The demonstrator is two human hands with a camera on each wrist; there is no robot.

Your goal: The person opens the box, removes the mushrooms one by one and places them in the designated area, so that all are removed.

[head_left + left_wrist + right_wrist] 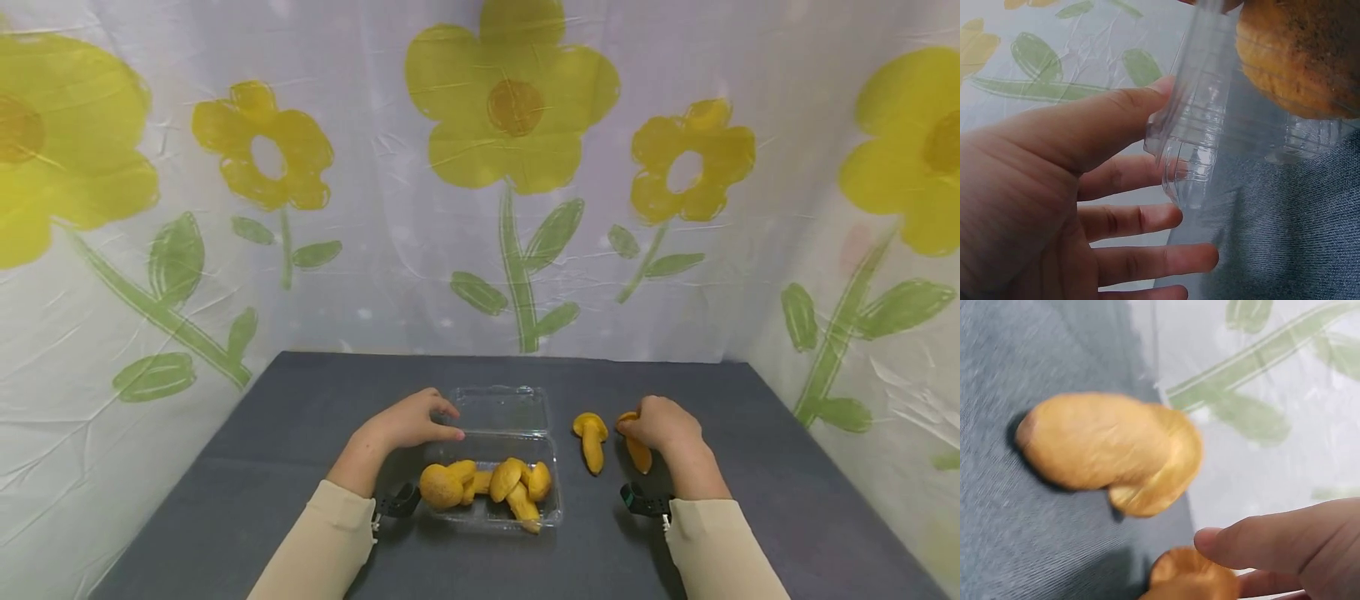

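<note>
My right hand [663, 425] pinches the cap of a yellow-orange mushroom [640, 456], whose stem points toward me. In the right wrist view the thumb [1235, 547] lies on that cap, with other fingers behind it. To its left another mushroom [592, 450] lies loose on the dark cloth. My left hand [408, 421] is at the back left corner of a clear plastic clamshell box [557, 479]. Its thumb [1116, 112] touches the rim, while the fingers spread loosely outside the wall. Several mushrooms [442, 486] lie inside the box, one stem reaching the front rim.
The box's clear lid [501, 410] is folded back flat behind it. A dark grey cloth [787, 517] covers the table. White curtains [375, 250] printed with yellow flowers stand around the back and sides.
</note>
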